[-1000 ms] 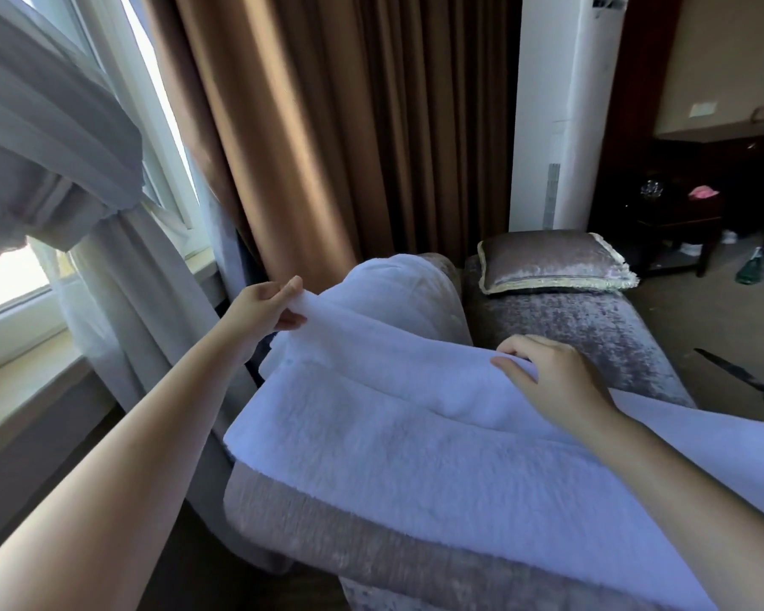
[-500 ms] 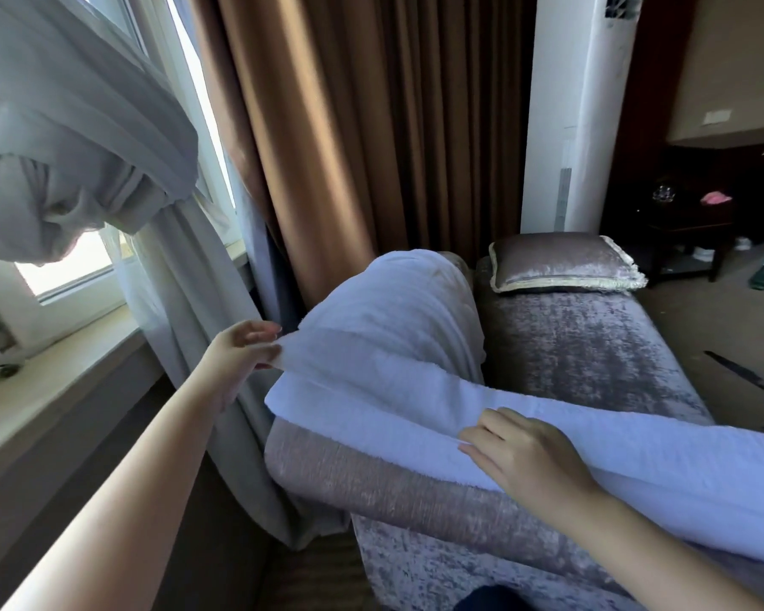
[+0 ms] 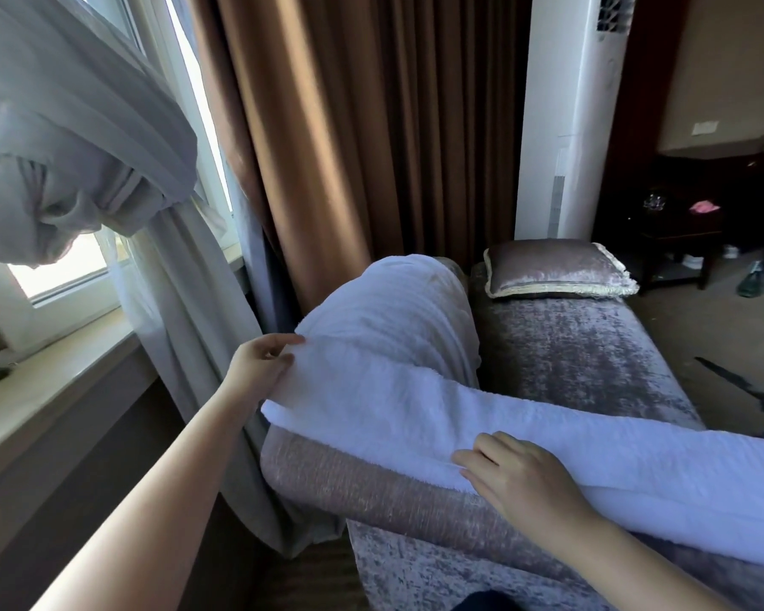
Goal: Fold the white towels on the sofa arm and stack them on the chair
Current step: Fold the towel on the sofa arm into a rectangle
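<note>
Head view, nearest first: the right hand in the lower right of the frame lies palm down on the near edge of a white towel, fingers stretched out and relaxed; whether a fingertip hooks under the hem is hard to say, but it looks like flat pressing, not a grip. The white towel lies as a long folded band along the top of the sofa arm, running from frame centre out past the right edge. At its left end the left hand pinches the cloth between thumb and curled fingers and holds that end slightly raised off the arm.

Just behind the band, a second white towel is draped over a rounded hump of the sofa, touching the first. To its right lie the sofa seat and, at its far end, a cushion with a pale fringe.

Left of the sofa a grey curtain hangs knotted over the windowsill. Farther back hangs a brown curtain, with a tall white air conditioner to its right. In the upper right stands a dark table carrying a pink object.
</note>
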Tool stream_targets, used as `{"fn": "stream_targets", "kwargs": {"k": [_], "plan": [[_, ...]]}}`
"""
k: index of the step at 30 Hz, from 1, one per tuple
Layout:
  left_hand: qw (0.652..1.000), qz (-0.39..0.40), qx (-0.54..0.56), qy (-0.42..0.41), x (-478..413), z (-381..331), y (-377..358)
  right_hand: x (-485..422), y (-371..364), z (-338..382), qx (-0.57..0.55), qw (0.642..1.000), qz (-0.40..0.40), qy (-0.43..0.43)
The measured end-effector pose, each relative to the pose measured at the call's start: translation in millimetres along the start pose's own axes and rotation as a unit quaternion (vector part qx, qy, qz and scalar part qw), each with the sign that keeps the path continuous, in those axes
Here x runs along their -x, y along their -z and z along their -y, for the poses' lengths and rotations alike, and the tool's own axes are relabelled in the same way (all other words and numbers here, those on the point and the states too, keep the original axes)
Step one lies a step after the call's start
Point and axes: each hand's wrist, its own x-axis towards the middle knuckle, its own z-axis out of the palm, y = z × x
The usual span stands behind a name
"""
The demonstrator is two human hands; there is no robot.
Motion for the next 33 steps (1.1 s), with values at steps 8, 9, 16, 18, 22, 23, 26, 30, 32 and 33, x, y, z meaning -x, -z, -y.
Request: {"fn": "stream_targets", "kwargs": {"k": [8, 9, 16, 18, 22, 23, 26, 30, 32, 33], "plan": [[0.924, -0.078, -0.362, -0.093, 12, 25, -32, 7, -8, 4, 0.013, 0.999, 0.018, -0.029], [0.899, -0.106, -0.409, -0.114, 17, 23, -37, 7, -8, 4, 0.015, 0.999, 0.021, -0.027], [0.858, 0.078, -0.259, -0.437, 108, -37, -146, 31, 19, -10, 0.067, 0.997, 0.013, -0.032], [0.829, 0.14, -0.247, -0.482, 133, -39, -176, 53, 35, -30, 0.1, 0.993, 0.009, -0.064], [0.81, 0.123, -0.222, -0.53, 153, -46, -211, 111, 73, -82, 0.16, 0.978, 0.012, -0.131], [0.802, 0.123, -0.223, -0.54, 156, -49, -217, 124, 82, -93, 0.17, 0.973, 0.017, -0.155], [0.784, 0.118, -0.241, -0.56, 164, -57, -233, 155, 101, -120, 0.182, 0.95, 0.025, -0.253], [0.793, 0.102, -0.257, -0.543, 173, -63, -246, 185, 115, -140, 0.193, 0.93, 0.033, -0.312], [0.795, 0.102, -0.257, -0.54, 176, -63, -249, 199, 120, -145, 0.198, 0.923, 0.02, -0.329], [0.795, 0.103, -0.254, -0.541, 177, -63, -249, 205, 124, -147, 0.196, 0.921, 0.004, -0.337]]}}
